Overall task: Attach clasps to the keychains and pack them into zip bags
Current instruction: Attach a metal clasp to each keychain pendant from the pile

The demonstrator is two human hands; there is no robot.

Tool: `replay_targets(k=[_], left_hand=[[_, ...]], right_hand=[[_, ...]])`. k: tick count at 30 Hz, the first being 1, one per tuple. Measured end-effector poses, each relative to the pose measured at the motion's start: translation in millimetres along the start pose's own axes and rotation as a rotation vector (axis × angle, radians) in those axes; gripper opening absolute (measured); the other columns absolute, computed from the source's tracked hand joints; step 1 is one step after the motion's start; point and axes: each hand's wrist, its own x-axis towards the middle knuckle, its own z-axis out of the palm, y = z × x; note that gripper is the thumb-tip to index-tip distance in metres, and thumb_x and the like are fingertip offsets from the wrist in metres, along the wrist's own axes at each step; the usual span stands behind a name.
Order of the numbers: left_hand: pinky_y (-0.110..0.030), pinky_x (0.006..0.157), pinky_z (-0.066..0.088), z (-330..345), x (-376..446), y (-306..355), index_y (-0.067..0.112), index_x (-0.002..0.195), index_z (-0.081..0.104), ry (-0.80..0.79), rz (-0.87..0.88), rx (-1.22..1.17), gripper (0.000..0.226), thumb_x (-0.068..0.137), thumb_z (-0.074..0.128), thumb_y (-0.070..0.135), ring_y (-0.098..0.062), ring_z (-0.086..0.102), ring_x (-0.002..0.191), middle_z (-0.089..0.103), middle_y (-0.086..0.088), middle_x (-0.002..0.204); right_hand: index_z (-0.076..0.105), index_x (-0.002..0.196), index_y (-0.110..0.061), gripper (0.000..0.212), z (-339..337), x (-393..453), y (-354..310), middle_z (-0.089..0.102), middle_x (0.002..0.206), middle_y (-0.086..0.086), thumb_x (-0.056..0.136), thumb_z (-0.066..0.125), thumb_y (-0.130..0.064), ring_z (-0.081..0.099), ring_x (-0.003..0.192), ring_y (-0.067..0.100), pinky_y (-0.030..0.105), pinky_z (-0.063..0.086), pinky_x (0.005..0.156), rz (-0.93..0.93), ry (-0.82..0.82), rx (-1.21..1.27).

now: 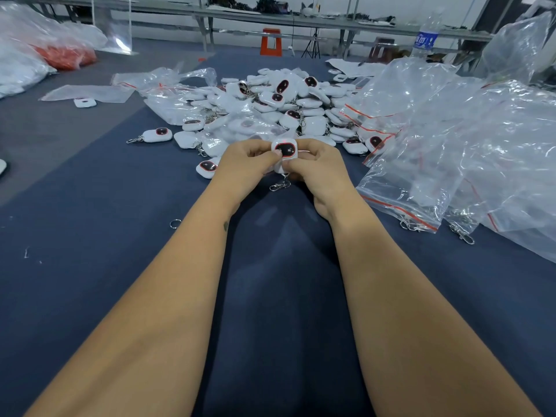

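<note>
Head view: left hand (246,164) & right hand (316,167) close together, both pinching one white keychain (285,152) above the blue table (90,266). Metal clasp (279,185) dangles under it. Keychain pile (270,109) just behind; zip bags (436,152) at right.

We see a wide surface (90,236) covered in dark blue cloth, with a grey strip along its far left. Beyond it, at the far side of the room, long grey metal benches (270,19) run left to right on slanted legs. An orange stool (271,42) stands under them on the floor, and a dark tripod (313,46) just to its right. A pale wall (391,4) closes the far end. The light is cool and even, glinting off a clear upright panel (112,22) at far left.
</note>
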Motion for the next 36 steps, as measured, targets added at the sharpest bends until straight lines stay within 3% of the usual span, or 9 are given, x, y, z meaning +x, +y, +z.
replay_targets(k=[7, 13, 15, 18, 23, 26, 28, 30, 36], left_hand=[[-0.019, 0.066, 0.044, 0.0, -0.7, -0.2, 0.024, 0.092, 0.073, -0.014, -0.001, 0.004, 0.01, 0.092, 0.064, 0.019, -0.012, 0.058, 0.074, 0.066, -0.005, 0.087], [-0.007, 0.047, 0.037, 1.3, 1.2, -1.1, 0.023, 0.084, 0.072, 0.005, -0.008, 0.029, 0.015, 0.091, 0.062, 0.015, 0.004, 0.051, 0.049, 0.062, 0.009, 0.065], [-0.007, 0.046, 0.037, 1.4, 1.1, -0.9, 0.021, 0.084, 0.072, 0.009, -0.017, 0.018, 0.013, 0.091, 0.063, 0.015, 0.005, 0.052, 0.047, 0.061, 0.015, 0.057], [-0.007, 0.046, 0.036, 1.9, 0.9, -0.3, 0.019, 0.085, 0.072, 0.009, -0.021, 0.025, 0.012, 0.091, 0.063, 0.014, 0.005, 0.051, 0.046, 0.062, 0.011, 0.06], [-0.007, 0.046, 0.036, 1.8, -0.3, 0.4, 0.019, 0.089, 0.073, 0.016, -0.028, 0.049, 0.011, 0.09, 0.063, 0.015, 0.004, 0.053, 0.048, 0.065, 0.005, 0.07], [-0.015, 0.056, 0.046, 1.3, -0.4, -0.3, 0.02, 0.088, 0.074, 0.01, -0.026, 0.046, 0.011, 0.089, 0.064, 0.016, -0.004, 0.06, 0.06, 0.069, -0.003, 0.077], [-0.036, 0.079, 0.057, 1.1, -1.4, -0.4, 0.019, 0.087, 0.075, 0.018, -0.021, 0.046, 0.01, 0.086, 0.066, 0.019, -0.019, 0.066, 0.077, 0.072, -0.015, 0.087], [-0.048, 0.095, 0.053, 1.4, -4.2, 1.9, 0.018, 0.086, 0.076, 0.028, -0.012, 0.058, 0.014, 0.08, 0.066, 0.025, -0.032, 0.069, 0.09, 0.073, -0.016, 0.093], [-0.046, 0.088, 0.054, 2.6, -5.0, 2.3, 0.016, 0.076, 0.075, 0.074, -0.005, 0.099, 0.014, 0.072, 0.065, 0.026, -0.016, 0.061, 0.072, 0.068, -0.001, 0.071]], right_hand=[[0.07, 0.095, -0.016, 0.023, -0.2, 0.4, -4.3, 0.069, 0.084, 0.004, 0.091, 0.054, 0.0, 0.066, 0.075, 0.01, 0.016, 0.05, 0.06, 0.017, -0.046, 0.002], [0.067, 0.098, -0.012, 0.02, 1.1, 1.8, -1.2, 0.067, 0.088, 0.01, 0.092, 0.053, 0.002, 0.064, 0.086, 0.021, 0.034, 0.054, 0.085, 0.021, -0.039, -0.056], [0.066, 0.1, -0.01, 0.021, 1.2, 1.9, -1.7, 0.066, 0.084, 0.008, 0.091, 0.053, 0.004, 0.064, 0.081, 0.02, 0.035, 0.053, 0.085, 0.028, -0.03, -0.052], [0.066, 0.102, -0.008, 0.022, 1.7, 1.4, -2.6, 0.065, 0.08, 0.006, 0.091, 0.054, 0.005, 0.062, 0.076, 0.018, 0.032, 0.052, 0.08, 0.029, -0.024, -0.061], [0.067, 0.106, -0.007, 0.022, 2.3, 0.7, -3.2, 0.067, 0.092, 0.015, 0.091, 0.054, 0.004, 0.064, 0.087, 0.024, 0.039, 0.053, 0.089, 0.027, -0.021, -0.064], [0.067, 0.106, -0.008, 0.023, 2.3, 0.7, -3.0, 0.067, 0.093, 0.015, 0.092, 0.053, 0.004, 0.064, 0.088, 0.024, 0.038, 0.053, 0.089, 0.015, -0.031, -0.07], [0.067, 0.103, -0.01, 0.023, 2.6, 0.4, -2.8, 0.066, 0.093, 0.016, 0.092, 0.052, 0.004, 0.064, 0.088, 0.025, 0.039, 0.053, 0.09, 0.011, -0.04, -0.068], [0.067, 0.102, -0.011, 0.024, 3.0, 0.3, -2.7, 0.067, 0.093, 0.015, 0.092, 0.052, 0.004, 0.064, 0.089, 0.025, 0.038, 0.053, 0.089, 0.014, -0.045, -0.074], [0.067, 0.091, -0.017, 0.027, 4.5, 0.1, -3.0, 0.068, 0.083, 0.006, 0.09, 0.052, 0.005, 0.064, 0.085, 0.021, 0.035, 0.051, 0.086, 0.023, -0.048, -0.092]])
